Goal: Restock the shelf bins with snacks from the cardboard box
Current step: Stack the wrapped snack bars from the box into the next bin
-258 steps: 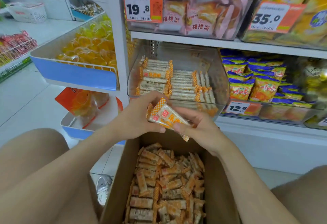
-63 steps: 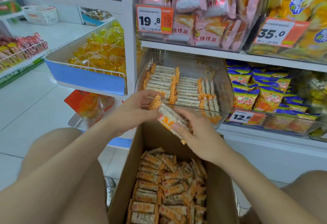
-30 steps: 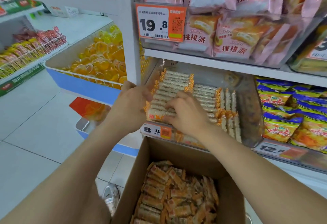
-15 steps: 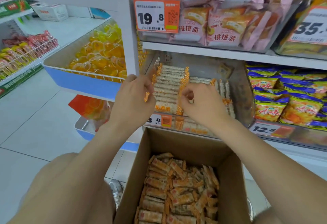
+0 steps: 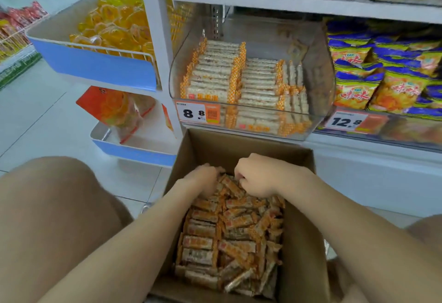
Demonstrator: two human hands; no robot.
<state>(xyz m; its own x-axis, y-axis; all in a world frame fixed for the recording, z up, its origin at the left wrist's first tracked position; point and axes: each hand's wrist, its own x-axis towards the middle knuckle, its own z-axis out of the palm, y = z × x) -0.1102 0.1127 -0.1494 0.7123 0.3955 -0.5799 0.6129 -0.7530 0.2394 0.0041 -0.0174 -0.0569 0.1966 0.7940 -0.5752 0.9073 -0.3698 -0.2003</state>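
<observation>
Both hands are down in the cardboard box [image 5: 303, 207], at its far end, lower centre of the frame.

Left hand [image 5: 204, 180]: fingers bent and dug into the loose snack bars [image 5: 234, 231]. The tips are buried, so I cannot tell if it has hold of one.

Right hand [image 5: 259, 176]: knuckles up, fingers curled down onto the top of the pile, just beside the left hand. The grip is hidden, so I cannot tell what it holds.

The bars lie jumbled in orange and white wrappers and cover the floor of the box.

Clear shelf bin [image 5: 320, 63], centre of the frame just above the box: stacked bars [image 5: 215, 73] in neat rows at its left and middle. The right part shows bare plastic.

A price tag [image 5: 197, 113] reading 8.8 is on the bin's front left.

Right of the bin are blue and yellow chip bags [image 5: 382, 75]. At upper left are yellow jelly cups [image 5: 112, 23] in a blue-fronted basket.
</observation>
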